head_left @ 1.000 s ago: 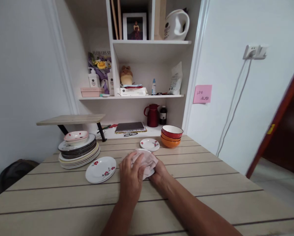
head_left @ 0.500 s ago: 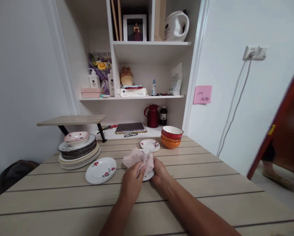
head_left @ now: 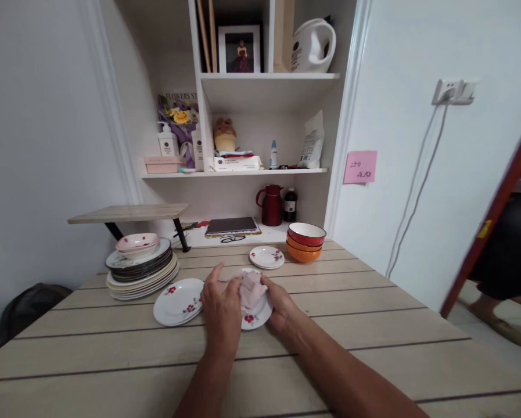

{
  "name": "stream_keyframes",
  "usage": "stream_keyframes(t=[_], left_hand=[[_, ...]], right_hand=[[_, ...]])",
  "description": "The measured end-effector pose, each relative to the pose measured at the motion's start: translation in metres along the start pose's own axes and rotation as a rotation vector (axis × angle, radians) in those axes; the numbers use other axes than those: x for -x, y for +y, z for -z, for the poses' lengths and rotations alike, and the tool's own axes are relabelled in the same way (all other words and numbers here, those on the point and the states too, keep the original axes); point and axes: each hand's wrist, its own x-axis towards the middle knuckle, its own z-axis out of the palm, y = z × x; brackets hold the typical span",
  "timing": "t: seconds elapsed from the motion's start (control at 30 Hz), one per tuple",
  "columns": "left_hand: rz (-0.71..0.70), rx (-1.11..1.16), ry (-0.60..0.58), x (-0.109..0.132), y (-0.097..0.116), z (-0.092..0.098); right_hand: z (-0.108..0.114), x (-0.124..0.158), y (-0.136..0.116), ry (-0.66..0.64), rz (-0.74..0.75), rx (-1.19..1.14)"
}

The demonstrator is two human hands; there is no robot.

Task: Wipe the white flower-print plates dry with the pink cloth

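A small white plate with red flowers [head_left: 255,318] lies on the wooden table [head_left: 373,325] in front of me. My right hand [head_left: 277,302] grips its right rim. My left hand [head_left: 220,306] presses a crumpled pale pink cloth [head_left: 250,289] onto the plate, fingers closed on the cloth with the forefinger sticking out. To the left lies a similar flowered plate [head_left: 177,302], and another small one [head_left: 266,256] sits farther back.
A tall stack of plates [head_left: 142,274] topped by a pink dish [head_left: 137,242] stands at the left. Red and orange bowls [head_left: 305,241] are stacked at the back right. Shelves with bottles and a red jug [head_left: 270,205] rise behind. A person stands in the doorway [head_left: 510,261] at right.
The cloth has bunched up and shifted left on the plate, uncovering its front with a red flower. My left hand moved left and forward. A person has come into the doorway.
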Motion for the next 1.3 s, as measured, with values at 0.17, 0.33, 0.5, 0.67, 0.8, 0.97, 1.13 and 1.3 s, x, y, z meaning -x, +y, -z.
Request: stream_keyframes(t=[0.17,0.33,0.5,0.67,0.8,0.97,1.13,1.3], left_hand=[[-0.095,-0.063,-0.106,0.000,-0.001,-0.003],[-0.086,-0.012,-0.167,0.002,0.004,-0.001],[-0.150,0.089,-0.204,0.007,0.009,-0.004],[-0.078,0.146,-0.197,0.012,0.000,-0.021],[-0.065,0.186,-0.280,0.016,-0.006,-0.032],[-0.118,0.205,-0.422,0.017,-0.003,-0.030],[-0.239,0.329,-0.557,0.011,0.002,-0.019],[-0.235,0.311,-0.614,0.009,0.010,-0.009]], right_hand=[[-0.001,-0.001,-0.003,0.004,-0.019,-0.046],[0.001,-0.001,-0.013,0.074,0.033,-0.083],[0.002,-0.003,-0.012,0.032,0.085,-0.034],[-0.001,-0.001,-0.002,-0.032,0.078,0.011],[-0.001,0.002,-0.003,-0.022,0.050,0.029],[0.002,0.004,-0.008,-0.033,0.029,-0.011],[0.007,0.001,-0.014,-0.073,-0.045,-0.095],[0.012,-0.004,-0.021,-0.117,-0.081,-0.151]])
